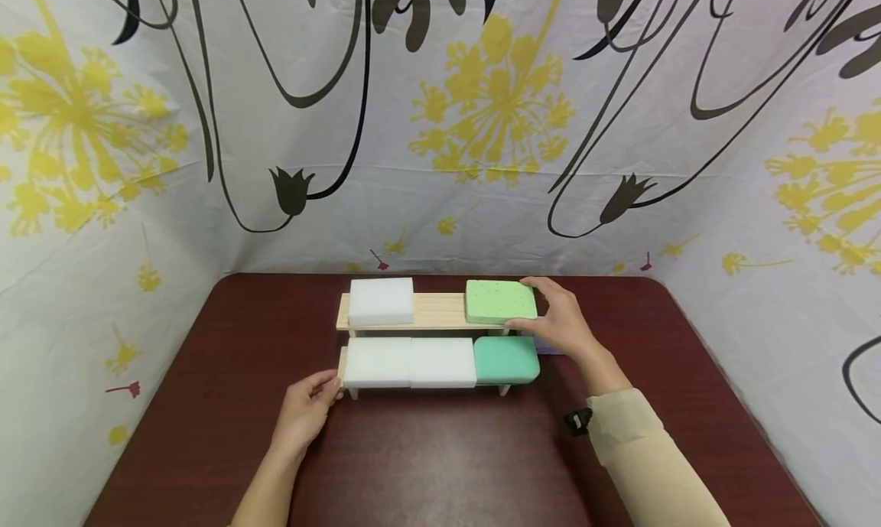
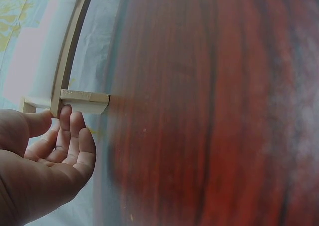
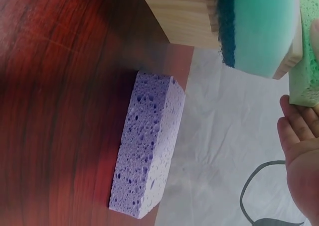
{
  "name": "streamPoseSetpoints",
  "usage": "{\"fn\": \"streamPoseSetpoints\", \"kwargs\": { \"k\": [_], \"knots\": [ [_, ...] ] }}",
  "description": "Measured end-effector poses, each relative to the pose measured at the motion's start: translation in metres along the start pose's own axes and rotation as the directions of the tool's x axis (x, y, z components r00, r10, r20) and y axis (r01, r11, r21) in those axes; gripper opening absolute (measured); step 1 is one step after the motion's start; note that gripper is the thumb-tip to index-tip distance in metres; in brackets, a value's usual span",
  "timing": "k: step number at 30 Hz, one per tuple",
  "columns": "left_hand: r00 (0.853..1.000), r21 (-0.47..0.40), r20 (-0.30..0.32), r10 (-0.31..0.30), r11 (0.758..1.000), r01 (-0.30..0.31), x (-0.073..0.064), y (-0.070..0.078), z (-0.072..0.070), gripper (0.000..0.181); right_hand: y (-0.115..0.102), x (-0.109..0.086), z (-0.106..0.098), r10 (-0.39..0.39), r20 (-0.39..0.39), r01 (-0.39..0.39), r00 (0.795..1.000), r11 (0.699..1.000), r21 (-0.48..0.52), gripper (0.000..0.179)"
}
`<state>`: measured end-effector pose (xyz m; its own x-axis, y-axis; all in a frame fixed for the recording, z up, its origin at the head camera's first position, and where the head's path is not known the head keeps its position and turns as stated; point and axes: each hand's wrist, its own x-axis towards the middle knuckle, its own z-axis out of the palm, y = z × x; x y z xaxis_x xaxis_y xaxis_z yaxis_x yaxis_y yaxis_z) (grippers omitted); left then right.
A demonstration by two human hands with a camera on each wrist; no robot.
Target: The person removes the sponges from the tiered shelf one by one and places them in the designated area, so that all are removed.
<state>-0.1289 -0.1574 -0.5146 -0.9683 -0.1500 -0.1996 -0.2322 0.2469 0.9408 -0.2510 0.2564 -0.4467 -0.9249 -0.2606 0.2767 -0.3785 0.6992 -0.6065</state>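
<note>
At the left end of the lower wooden shelf (image 1: 342, 365), my left hand (image 1: 306, 408) pinches the board; the left wrist view shows the thumb above and fingers curled below its end (image 2: 57, 104). My right hand (image 1: 560, 320) grips a light green sponge (image 1: 500, 301) by its right side, at the right end of the upper wooden shelf (image 1: 439, 310). A white sponge (image 1: 381, 301) lies on that shelf's left part. Along the lower shelf, two white sponges (image 1: 377, 362) sit side by side, then a teal sponge (image 1: 507, 360) with a dark scouring underside.
A purple sponge (image 3: 142, 144) lies on the dark red wooden table (image 1: 440, 450), just right of the shelves and partly hidden by my right hand in the head view. Patterned cloth (image 1: 440, 129) hangs behind the table and along both sides.
</note>
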Motion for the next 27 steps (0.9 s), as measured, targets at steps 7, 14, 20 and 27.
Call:
{"fn": "streamPoseSetpoints", "kwargs": {
  "k": [7, 14, 20, 27],
  "knots": [
    [1.0, -0.005, 0.001, -0.001, 1.0, 0.001, 0.0, 0.0, 0.001, 0.036, 0.006, -0.005, -0.005, -0.004, -0.007, 0.004, 1.0, 1.0, 0.007, 0.085],
    [1.0, -0.001, 0.001, 0.005, 1.0, -0.005, 0.0, 0.001, 0.001, 0.036, 0.01, -0.008, -0.01, 0.011, -0.01, -0.011, 1.0, 1.0, 0.004, 0.086],
    [1.0, 0.018, -0.002, 0.008, 1.0, -0.008, -0.002, 0.001, -0.001, 0.036, 0.013, -0.011, -0.013, 0.029, -0.001, -0.029, 1.0, 0.999, 0.014, 0.087],
    [1.0, 0.025, 0.013, 0.013, 1.0, -0.014, -0.002, 0.002, -0.001, 0.038, 0.019, -0.015, -0.017, 0.042, -0.012, -0.042, 0.999, 0.999, 0.015, 0.084]
  ]
}}
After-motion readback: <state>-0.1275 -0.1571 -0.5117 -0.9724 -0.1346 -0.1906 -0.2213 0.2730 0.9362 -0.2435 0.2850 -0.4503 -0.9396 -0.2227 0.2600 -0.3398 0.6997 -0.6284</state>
